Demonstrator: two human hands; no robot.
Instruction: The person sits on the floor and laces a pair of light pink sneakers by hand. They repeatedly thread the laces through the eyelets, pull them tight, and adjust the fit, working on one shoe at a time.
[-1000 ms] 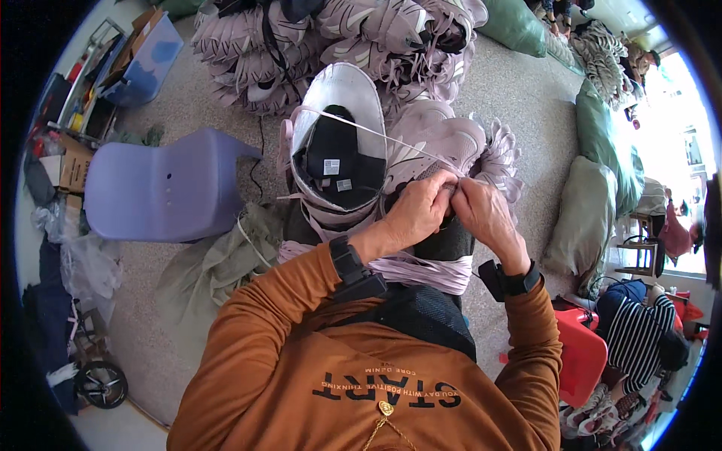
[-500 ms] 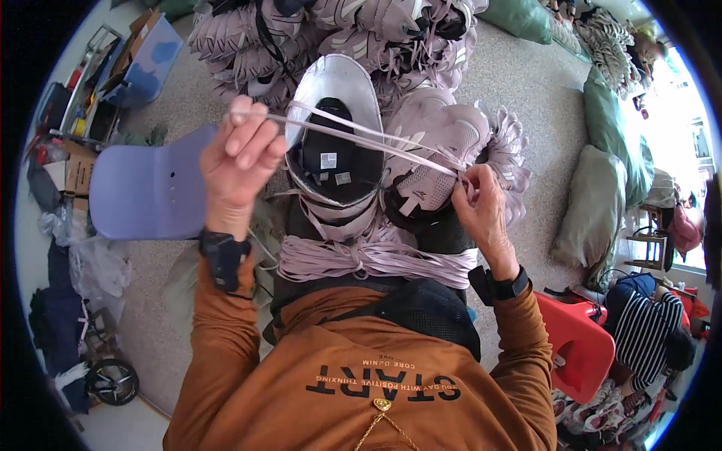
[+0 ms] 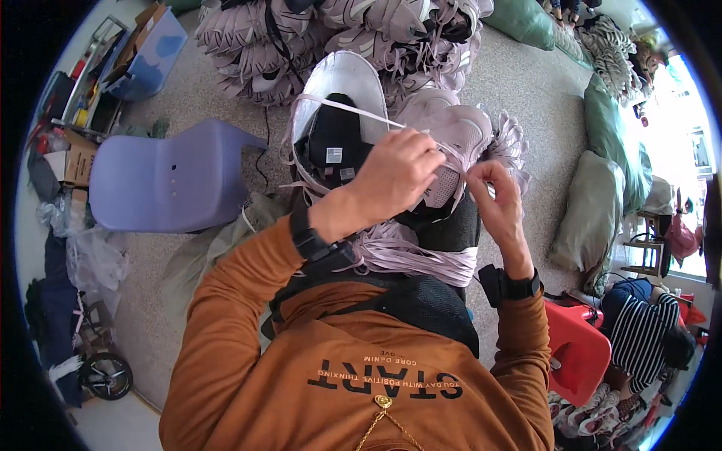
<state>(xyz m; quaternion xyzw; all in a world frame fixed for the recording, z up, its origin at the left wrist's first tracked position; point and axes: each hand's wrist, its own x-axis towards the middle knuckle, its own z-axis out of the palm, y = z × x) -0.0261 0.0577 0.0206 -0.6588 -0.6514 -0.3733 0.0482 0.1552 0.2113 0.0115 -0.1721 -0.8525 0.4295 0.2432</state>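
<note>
Both hands, left hand point(image 3: 395, 177) and right hand point(image 3: 500, 199), pinch a thin, limp lace point(image 3: 342, 107), best gripped near its end, above the light shoe point(image 3: 451, 146).

A speckled grey floor point(image 3: 519, 83) carries piled pale shoes point(image 3: 301, 45), a lavender chair point(image 3: 169, 177) and green sacks point(image 3: 602, 195).

We wear a rust-orange long-sleeved top point(image 3: 248, 331) with dark lettering; a black watch sits above each cuff, and a black strap crosses above the lettering.
</note>
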